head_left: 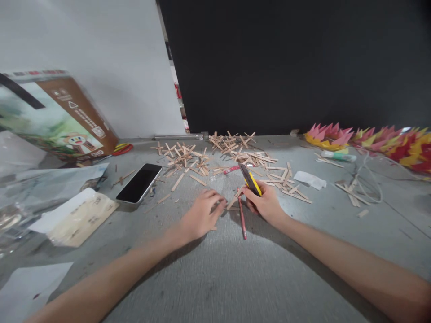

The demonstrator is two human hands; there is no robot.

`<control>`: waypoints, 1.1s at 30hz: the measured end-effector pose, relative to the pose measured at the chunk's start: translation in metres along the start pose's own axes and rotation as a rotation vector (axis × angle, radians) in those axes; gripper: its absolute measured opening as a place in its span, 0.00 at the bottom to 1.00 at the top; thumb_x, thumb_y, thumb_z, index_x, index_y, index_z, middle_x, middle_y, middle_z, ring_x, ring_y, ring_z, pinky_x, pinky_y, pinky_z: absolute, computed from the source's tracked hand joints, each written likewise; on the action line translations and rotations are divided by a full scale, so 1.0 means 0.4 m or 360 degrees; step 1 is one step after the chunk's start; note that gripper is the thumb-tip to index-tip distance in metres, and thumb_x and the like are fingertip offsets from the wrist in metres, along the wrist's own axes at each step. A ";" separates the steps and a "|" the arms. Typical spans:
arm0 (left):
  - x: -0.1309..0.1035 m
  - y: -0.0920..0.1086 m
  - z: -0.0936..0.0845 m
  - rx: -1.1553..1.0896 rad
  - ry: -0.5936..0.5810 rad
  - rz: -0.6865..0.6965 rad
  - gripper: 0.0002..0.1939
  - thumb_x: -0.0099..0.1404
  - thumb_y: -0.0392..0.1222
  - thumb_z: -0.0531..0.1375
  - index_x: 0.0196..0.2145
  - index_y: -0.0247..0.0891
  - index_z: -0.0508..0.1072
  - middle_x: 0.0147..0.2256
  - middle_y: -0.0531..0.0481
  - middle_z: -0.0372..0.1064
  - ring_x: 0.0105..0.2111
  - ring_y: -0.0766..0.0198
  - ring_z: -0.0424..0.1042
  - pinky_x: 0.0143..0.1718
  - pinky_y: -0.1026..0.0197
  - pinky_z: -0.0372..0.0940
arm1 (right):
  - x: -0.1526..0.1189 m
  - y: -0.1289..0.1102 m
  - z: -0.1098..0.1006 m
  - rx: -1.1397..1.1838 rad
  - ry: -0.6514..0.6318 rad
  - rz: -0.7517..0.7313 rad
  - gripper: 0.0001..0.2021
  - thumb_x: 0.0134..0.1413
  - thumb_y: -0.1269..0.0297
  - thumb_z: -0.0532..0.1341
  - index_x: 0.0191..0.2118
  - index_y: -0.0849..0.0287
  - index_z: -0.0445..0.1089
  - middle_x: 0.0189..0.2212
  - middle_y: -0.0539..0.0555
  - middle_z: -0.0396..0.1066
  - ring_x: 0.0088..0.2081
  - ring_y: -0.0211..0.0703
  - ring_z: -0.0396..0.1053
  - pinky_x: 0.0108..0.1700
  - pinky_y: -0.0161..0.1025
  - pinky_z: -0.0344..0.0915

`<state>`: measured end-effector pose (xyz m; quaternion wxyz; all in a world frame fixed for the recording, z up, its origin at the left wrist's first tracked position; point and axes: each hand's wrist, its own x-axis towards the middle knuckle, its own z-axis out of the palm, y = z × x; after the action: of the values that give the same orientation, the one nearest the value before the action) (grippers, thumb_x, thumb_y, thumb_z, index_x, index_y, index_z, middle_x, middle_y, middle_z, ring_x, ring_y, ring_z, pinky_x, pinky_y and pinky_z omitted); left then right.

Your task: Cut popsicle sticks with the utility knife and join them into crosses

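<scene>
My right hand (266, 204) is closed around a black and yellow utility knife (251, 180), its dark end pointing up and away from me. A short flat wooden stick (234, 199) slants at that hand's thumb tip; whether the fingers pinch it too, I cannot tell. Over the table, left of the stick, my left hand (204, 213) is slightly blurred, with a gap between its thumb and curled fingers and nothing visible in it. A red pencil (243, 220) lies between the hands. Beyond them spreads a loose pile of wooden sticks (188, 159), many crossed in pairs.
A phone (139, 184) lies to the left, near plastic packets (82, 217) and a printed bag (77, 121). On the right are a paper scrap (310, 179), a glue stick (338, 155), a white cord (380, 188) and pink-yellow paper petals (328, 137). A black panel (303, 63) rises behind.
</scene>
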<state>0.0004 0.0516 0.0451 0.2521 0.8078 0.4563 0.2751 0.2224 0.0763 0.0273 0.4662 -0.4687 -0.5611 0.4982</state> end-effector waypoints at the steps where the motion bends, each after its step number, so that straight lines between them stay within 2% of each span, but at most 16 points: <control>1: -0.001 0.005 0.004 -0.0047 -0.0011 -0.0008 0.17 0.78 0.47 0.51 0.40 0.38 0.77 0.42 0.43 0.75 0.47 0.54 0.72 0.52 0.53 0.64 | -0.002 -0.002 0.000 -0.0001 -0.0022 -0.0010 0.16 0.59 0.48 0.66 0.35 0.56 0.67 0.15 0.41 0.61 0.13 0.32 0.54 0.15 0.32 0.51; 4: -0.008 0.020 0.023 -0.0293 -0.0152 -0.0121 0.17 0.78 0.49 0.50 0.40 0.39 0.75 0.37 0.48 0.76 0.38 0.60 0.73 0.43 0.59 0.65 | -0.010 -0.004 0.000 -0.0010 -0.0075 -0.0042 0.15 0.60 0.48 0.65 0.35 0.56 0.68 0.16 0.42 0.61 0.14 0.32 0.55 0.17 0.32 0.53; 6: -0.015 0.023 0.039 -0.0397 -0.0214 -0.0209 0.20 0.79 0.49 0.47 0.34 0.39 0.71 0.29 0.52 0.72 0.31 0.63 0.71 0.38 0.61 0.63 | -0.017 -0.002 0.001 -0.0069 -0.0072 -0.0105 0.15 0.61 0.49 0.64 0.35 0.56 0.69 0.20 0.44 0.65 0.17 0.34 0.59 0.20 0.33 0.56; 10: -0.022 0.013 0.058 -0.0527 -0.0083 -0.0290 0.18 0.79 0.50 0.45 0.36 0.40 0.66 0.23 0.57 0.63 0.24 0.66 0.65 0.31 0.63 0.60 | -0.038 0.006 0.001 -0.0429 0.0003 -0.0333 0.13 0.65 0.51 0.62 0.38 0.56 0.74 0.31 0.50 0.75 0.30 0.40 0.69 0.32 0.35 0.65; 12: -0.024 0.004 0.054 -0.0582 0.0029 -0.0275 0.14 0.78 0.48 0.46 0.40 0.40 0.66 0.23 0.58 0.64 0.24 0.66 0.65 0.31 0.63 0.60 | -0.051 0.010 -0.001 -0.0634 0.0022 -0.0439 0.12 0.66 0.51 0.61 0.44 0.55 0.74 0.32 0.50 0.75 0.31 0.41 0.70 0.34 0.36 0.66; 15: -0.025 -0.010 0.038 -0.0596 0.0129 -0.0249 0.12 0.78 0.47 0.48 0.44 0.40 0.66 0.24 0.57 0.68 0.26 0.65 0.68 0.33 0.64 0.62 | -0.066 0.015 -0.003 -0.0914 -0.0108 -0.0618 0.14 0.70 0.54 0.58 0.53 0.53 0.71 0.34 0.52 0.77 0.30 0.42 0.73 0.34 0.37 0.67; 19: -0.028 -0.028 0.016 -0.0518 0.0195 -0.0252 0.11 0.77 0.47 0.49 0.40 0.40 0.67 0.24 0.56 0.70 0.26 0.66 0.70 0.32 0.64 0.63 | -0.067 0.023 0.002 -0.1140 -0.0232 -0.0843 0.14 0.73 0.57 0.55 0.56 0.53 0.71 0.42 0.56 0.79 0.37 0.45 0.78 0.40 0.39 0.70; 25: -0.031 -0.041 0.013 -0.0473 0.0200 -0.0228 0.12 0.78 0.47 0.49 0.41 0.40 0.67 0.25 0.55 0.70 0.26 0.67 0.70 0.31 0.66 0.63 | -0.063 0.025 0.006 -0.1125 -0.0178 -0.0935 0.15 0.73 0.59 0.57 0.59 0.54 0.70 0.43 0.58 0.78 0.39 0.46 0.78 0.41 0.41 0.73; 33: -0.036 -0.045 0.005 -0.0246 0.0175 -0.0195 0.13 0.78 0.46 0.47 0.43 0.41 0.68 0.27 0.55 0.70 0.27 0.66 0.70 0.33 0.66 0.63 | -0.068 0.019 0.007 -0.1078 -0.0138 -0.0897 0.16 0.73 0.59 0.57 0.60 0.55 0.70 0.41 0.57 0.78 0.35 0.45 0.77 0.38 0.41 0.73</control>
<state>-0.0152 0.0471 0.0285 0.3046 0.7402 0.4954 0.3375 0.2236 0.0495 0.0180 0.3800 -0.4025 -0.8175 0.1589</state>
